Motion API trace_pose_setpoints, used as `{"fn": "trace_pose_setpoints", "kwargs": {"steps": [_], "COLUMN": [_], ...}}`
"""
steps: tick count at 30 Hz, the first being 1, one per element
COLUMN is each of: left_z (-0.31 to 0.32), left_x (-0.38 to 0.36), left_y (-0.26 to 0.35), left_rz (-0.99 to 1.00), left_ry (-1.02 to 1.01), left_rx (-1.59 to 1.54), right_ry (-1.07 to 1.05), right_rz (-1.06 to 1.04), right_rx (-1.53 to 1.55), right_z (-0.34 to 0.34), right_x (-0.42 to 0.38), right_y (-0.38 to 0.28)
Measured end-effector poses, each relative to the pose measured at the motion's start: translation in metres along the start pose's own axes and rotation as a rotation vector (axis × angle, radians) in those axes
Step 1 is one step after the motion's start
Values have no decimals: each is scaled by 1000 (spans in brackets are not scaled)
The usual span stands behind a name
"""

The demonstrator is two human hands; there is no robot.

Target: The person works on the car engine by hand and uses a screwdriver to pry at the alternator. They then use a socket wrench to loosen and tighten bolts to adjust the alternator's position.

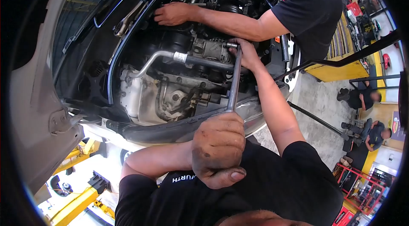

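Note:
My left hand (219, 149) is closed in a fist around the lower end of a long metal bar-handled wrench (235, 79). The wrench runs up across the front of the engine bay. At its head, the fingers of my right hand (246, 55) are wrapped round the socket end, beside a silver ribbed engine part (212, 50). Whether the socket sits on a bolt is hidden. A silver pipe with a white label (180, 57) passes left of the wrench. Below the pipe lies a large metal housing (147, 98).
A co-worker's forearm (230, 22) reaches across the engine from the right, the hand near its far left side. Tools (128, 23) lie along the left edge. A black rod (341, 60) slants at the right. Two people and a red cart (362, 187) are farther off.

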State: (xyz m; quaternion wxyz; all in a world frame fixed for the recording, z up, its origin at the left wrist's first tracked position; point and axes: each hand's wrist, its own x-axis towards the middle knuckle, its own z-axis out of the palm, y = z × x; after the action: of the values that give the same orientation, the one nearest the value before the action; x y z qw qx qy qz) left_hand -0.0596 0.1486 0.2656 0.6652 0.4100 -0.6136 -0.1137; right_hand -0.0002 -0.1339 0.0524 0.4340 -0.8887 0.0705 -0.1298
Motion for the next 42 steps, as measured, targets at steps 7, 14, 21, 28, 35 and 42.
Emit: {"fn": "trace_pose_setpoints", "kwargs": {"steps": [7,14,21,28,35,42], "left_z": [-13,-20,-31,-71,-103,-131], "left_x": [-24,-50,-35,10,26,99], "left_y": [8,21,33,11,8,-13], "left_rz": [-77,-177,-284,-207,-241,-214], "left_ry": [76,130,379,552,609,383], "left_rx": [28,14,-134,-305,-379,-343], "right_ry": [32,-47,-70,-62,-76,-135], "right_rz": [-21,-2,-140,32,-10,107], "right_rx": [97,45,-236,-134,-151,-70], "right_z": [18,1,6,0,-3,3], "right_x": [10,6,9,9,18,25], "right_y": [34,-11,14,-5,-7,-10]}}
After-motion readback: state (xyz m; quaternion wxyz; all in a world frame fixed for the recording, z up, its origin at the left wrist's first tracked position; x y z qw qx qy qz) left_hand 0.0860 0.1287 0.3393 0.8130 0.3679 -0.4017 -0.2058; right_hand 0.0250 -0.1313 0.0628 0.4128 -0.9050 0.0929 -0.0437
